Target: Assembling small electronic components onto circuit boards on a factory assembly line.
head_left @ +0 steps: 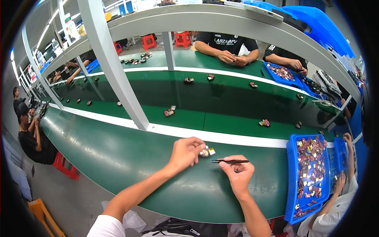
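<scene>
Now: left hand (185,152) fingers pinch small part (207,151) | right hand (237,172) fingers grip tweezers (229,161) | blue tray (291,177) holds parts

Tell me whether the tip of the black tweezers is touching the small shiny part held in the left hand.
Apart. The head view shows green table between the black tweezers in the right hand and the small shiny part pinched by the left hand.

**What I can't make out**

My left hand (185,152) covers most of the small part (208,151), too tiny to identify. Pieces in the blue tray (292,173) at lower right blur together. The frame's bottom edge crops my forearms.
</scene>
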A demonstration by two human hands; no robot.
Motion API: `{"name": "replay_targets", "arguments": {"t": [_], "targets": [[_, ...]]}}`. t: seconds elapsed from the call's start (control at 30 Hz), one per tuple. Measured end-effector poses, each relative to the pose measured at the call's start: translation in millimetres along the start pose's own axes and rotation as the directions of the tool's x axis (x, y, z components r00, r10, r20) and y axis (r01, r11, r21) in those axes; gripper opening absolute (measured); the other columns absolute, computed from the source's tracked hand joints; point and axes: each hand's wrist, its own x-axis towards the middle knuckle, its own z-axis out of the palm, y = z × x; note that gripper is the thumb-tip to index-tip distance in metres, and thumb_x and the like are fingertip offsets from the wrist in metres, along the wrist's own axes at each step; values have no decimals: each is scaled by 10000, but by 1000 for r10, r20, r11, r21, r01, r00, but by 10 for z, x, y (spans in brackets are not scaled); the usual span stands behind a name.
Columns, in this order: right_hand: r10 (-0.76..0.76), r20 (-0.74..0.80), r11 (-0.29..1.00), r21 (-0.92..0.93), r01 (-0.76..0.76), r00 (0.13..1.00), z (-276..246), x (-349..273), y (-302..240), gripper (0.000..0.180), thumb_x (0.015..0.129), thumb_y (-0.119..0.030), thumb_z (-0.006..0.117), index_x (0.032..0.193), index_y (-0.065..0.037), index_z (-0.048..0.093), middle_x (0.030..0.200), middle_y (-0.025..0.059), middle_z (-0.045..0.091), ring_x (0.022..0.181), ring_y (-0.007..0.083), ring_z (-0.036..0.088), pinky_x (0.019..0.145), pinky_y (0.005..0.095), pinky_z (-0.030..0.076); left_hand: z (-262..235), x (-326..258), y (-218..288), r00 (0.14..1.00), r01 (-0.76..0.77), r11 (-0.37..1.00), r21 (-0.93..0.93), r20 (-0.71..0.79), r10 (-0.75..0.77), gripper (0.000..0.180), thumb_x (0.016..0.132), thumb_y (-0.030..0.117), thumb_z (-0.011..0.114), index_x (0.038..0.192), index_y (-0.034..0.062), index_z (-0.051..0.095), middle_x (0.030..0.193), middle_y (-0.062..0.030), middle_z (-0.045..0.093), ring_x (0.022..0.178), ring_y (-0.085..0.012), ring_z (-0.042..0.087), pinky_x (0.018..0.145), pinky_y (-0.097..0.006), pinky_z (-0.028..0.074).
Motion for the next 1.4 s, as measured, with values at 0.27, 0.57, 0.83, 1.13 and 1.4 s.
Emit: {"name": "replay_targets", "arguments": {"t": [0.27,0.57,0.83,1.13,1.4], "targets": [[78,41,997,-28,-77,996,58,-41,45,115,832,47,796,911,20,717,787,13,687,522,-15,434,465,175,288,87,-424,-53,998,-55,994,-100,-43,50,154,962,26,669,1082,-72,657,824,-89,705,548,-90,628,414,-223,445],[53,14,986,-158,-50,999,98,-49,12,122,834,7,802,922,25,718,717,-15,650,499,-15,414,457,186,274,94,-458,-94,983,-178,982,-65,-55,174,172,972,19,655,1119,-69,636,837,-114,706,582,-104,658,456,-225,503],[159,12,982,-106,-157,987,73,-59,-8,148,840,26,787,942,33,681,740,10,660,557,-1,471,494,175,327,136,-493,-127,969,-241,970,-37,-67,238,164,981,16,644,1121,-68,627,819,-113,704,601,-106,663,474,-229,518],[257,11,961,106,-256,966,137,-38,-68,131,865,20,762,954,31,666,732,14,655,513,1,449,441,186,278,148,-504,-160,945,-318,948,-1,-79,317,169,967,5,661,1117,-69,631,876,-115,701,627,-118,685,490,-228,545],[226,-21,969,105,-222,974,152,-44,-19,121,866,47,751,956,33,670,741,16,660,544,3,479,473,178,327,168,-504,-174,903,-413,908,65,-99,418,177,953,-14,672,1118,-68,639,905,-123,702,639,-131,701,497,-230,557]]}}
